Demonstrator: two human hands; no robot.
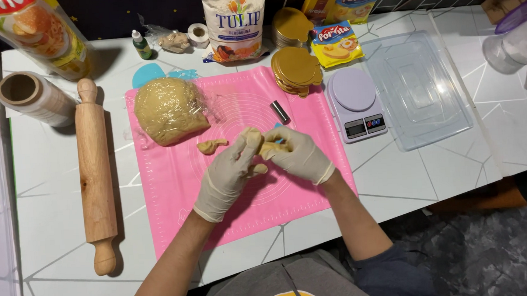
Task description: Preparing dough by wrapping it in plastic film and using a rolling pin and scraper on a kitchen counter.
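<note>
Pinching a small dough piece (262, 148) between my left hand (228, 176) and right hand (296, 154), I hold it above the pink mat (175, 196) so crumbs land there. Just beyond my left hand sits the wrapped dough ball (168, 110), within easy reach.

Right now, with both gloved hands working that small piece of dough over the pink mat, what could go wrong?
1. The dough piece is pinched between the left hand and the right hand in the air; a bit may tear off and fall on the pink mat.
2. The small metal cylinder lies just beyond the hands and could be knocked and roll.
3. The big dough ball looks partly unwrapped, so it might dry.
</note>
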